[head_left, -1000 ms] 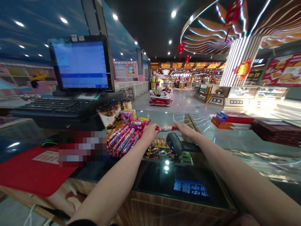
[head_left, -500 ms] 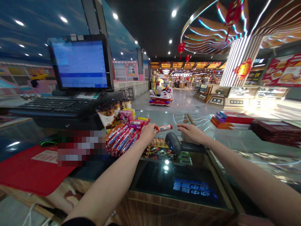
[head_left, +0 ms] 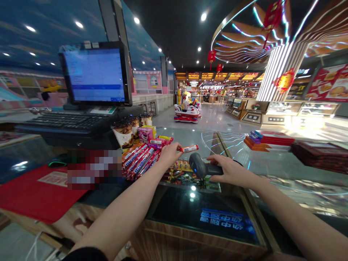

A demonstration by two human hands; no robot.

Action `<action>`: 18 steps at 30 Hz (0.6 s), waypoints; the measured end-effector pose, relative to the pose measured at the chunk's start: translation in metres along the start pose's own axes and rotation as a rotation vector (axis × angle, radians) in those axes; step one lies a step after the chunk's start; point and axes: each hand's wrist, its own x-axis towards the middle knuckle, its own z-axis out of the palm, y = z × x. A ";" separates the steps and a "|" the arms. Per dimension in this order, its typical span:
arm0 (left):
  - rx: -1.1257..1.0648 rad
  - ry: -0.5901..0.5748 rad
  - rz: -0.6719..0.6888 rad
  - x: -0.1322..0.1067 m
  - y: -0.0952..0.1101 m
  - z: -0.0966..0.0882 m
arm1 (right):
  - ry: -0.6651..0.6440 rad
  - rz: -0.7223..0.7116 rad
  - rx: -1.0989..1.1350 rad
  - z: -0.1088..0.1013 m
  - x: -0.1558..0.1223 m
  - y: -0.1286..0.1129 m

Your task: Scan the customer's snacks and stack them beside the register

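My left hand [head_left: 170,154] pinches one end of an orange-red candy roll [head_left: 189,148], which points right above the glass counter. A barcode scanner [head_left: 199,166], dark grey with a small blue light, is just right of that hand. Around the scanner's handle are the fingers and thumb of my right hand [head_left: 227,170], thumb on the near side. Beside my left wrist, several Mentos rolls [head_left: 141,159] lie in a pile. More candy packs show through the glass below the scanner.
Lidded cups [head_left: 123,134] and a pink box [head_left: 146,134] stand behind the candy pile. Left are a monitor [head_left: 95,74], a keyboard [head_left: 57,121] and a red mat [head_left: 29,199]. Stacks of dark red packs [head_left: 320,154] and flat boxes [head_left: 276,137] lie on the right-hand counter.
My right hand has come down and closed around the barcode scanner's handle. My left hand keeps the candy roll in nearly the same place. The view has shifted slightly.
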 end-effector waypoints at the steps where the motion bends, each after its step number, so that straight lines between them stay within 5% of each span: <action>1: 0.010 0.001 0.000 -0.001 0.001 -0.001 | 0.010 -0.007 -0.014 0.001 0.001 -0.002; 12: 0.045 0.071 0.023 -0.002 -0.004 0.002 | 0.090 0.036 -0.171 0.009 0.002 0.000; 18: 0.044 0.054 0.013 -0.001 -0.003 0.002 | 0.103 0.007 -0.079 0.010 0.001 0.001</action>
